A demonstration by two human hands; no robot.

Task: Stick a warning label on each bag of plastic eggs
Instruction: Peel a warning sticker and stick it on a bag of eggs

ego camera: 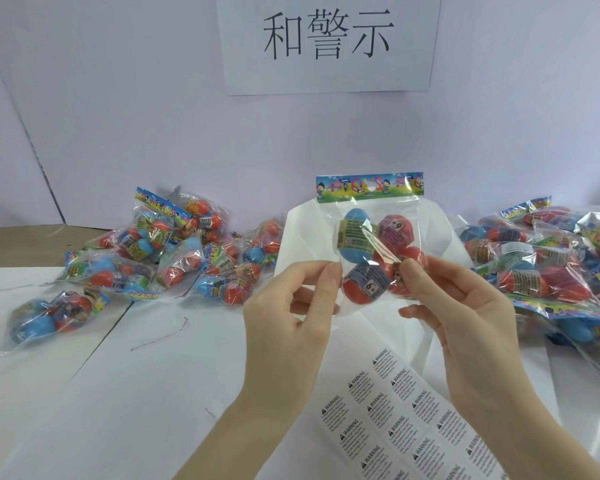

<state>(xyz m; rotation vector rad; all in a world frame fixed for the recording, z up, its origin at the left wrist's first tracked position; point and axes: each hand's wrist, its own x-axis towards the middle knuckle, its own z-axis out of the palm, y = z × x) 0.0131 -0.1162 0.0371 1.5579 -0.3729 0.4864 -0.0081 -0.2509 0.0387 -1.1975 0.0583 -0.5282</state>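
Observation:
I hold one clear bag of plastic eggs [371,244] upright in front of me, its colourful header card on top. It holds a blue egg and red eggs. My left hand [288,306] pinches the bag's left edge between thumb and forefinger. My right hand [451,299] pinches the bag's right side, where a transparent warning label [383,252] lies partly against the bag under my thumb and fingertips. A sheet of warning labels [406,420] lies on the table below my hands.
A pile of egg bags [160,251] lies at the left, another pile of egg bags [551,258] at the right. A white plastic sheet [298,237] sits behind the held bag. A paper sign [329,43] hangs on the back wall. The white table [136,393] spreads in front.

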